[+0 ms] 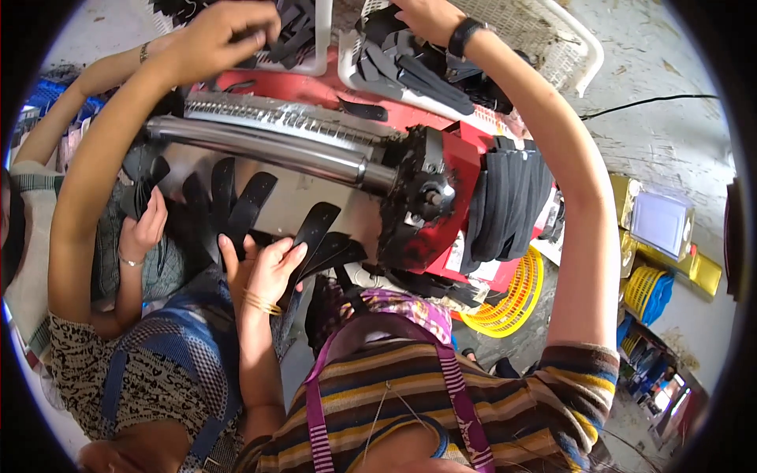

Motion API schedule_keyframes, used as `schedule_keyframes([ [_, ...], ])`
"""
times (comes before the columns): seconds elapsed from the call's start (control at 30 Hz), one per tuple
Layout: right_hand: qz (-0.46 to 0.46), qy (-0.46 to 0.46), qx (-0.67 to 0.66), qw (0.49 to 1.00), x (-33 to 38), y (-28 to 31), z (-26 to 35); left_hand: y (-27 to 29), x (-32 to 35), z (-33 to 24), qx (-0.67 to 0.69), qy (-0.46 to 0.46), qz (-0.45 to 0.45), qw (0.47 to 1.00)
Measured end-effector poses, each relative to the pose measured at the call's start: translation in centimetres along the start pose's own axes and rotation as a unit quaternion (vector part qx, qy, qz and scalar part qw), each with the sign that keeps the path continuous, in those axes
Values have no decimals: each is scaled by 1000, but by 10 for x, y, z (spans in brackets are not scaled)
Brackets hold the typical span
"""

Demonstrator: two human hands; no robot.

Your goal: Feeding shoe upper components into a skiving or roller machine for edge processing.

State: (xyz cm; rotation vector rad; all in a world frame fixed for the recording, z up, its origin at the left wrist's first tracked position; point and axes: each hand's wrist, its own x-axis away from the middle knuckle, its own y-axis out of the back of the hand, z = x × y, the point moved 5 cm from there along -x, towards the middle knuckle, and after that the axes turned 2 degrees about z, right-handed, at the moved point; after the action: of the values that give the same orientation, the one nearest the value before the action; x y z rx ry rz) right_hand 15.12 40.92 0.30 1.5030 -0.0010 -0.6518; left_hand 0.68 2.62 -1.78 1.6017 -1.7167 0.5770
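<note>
My left hand (272, 272), with thin yellow bangles at its wrist, is closed on black flat strips (319, 225) with rounded ends. More such strips (252, 201) fan out from beside its thumb, toward the machine. My right arm stretches far forward, a black band (464, 36) round its wrist. The right hand (432, 17) hangs over a white plastic basket (351, 59) of black pieces; the frame's upper edge cuts its fingers, so what they hold is hidden. Between my arms lies a metal roller (268, 150) on a red machine (457, 173).
A co-worker's hand (213, 43) reaches over the machine from the left; another hand (142, 229) beyond holds dark pieces. Black strips hang stacked (509, 201) at the machine's right end. Below them sits a yellow basket (512, 307). One loose black strip (364, 109) lies behind the roller.
</note>
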Motion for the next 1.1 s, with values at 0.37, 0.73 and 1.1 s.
schedule_keyframes([
  [0.37, 468, 74, 37, 880, 122, -50, 13, -5, 1, -38, -49, -124, 19, 991],
  [0.73, 464, 11, 3, 886, 51, -208, 91, -15, -7, 6, 94, -16, 63, 993],
  [1.1, 515, 32, -139, 845, 81, -74, -4, -7, -5, -38, -70, -129, -13, 989],
])
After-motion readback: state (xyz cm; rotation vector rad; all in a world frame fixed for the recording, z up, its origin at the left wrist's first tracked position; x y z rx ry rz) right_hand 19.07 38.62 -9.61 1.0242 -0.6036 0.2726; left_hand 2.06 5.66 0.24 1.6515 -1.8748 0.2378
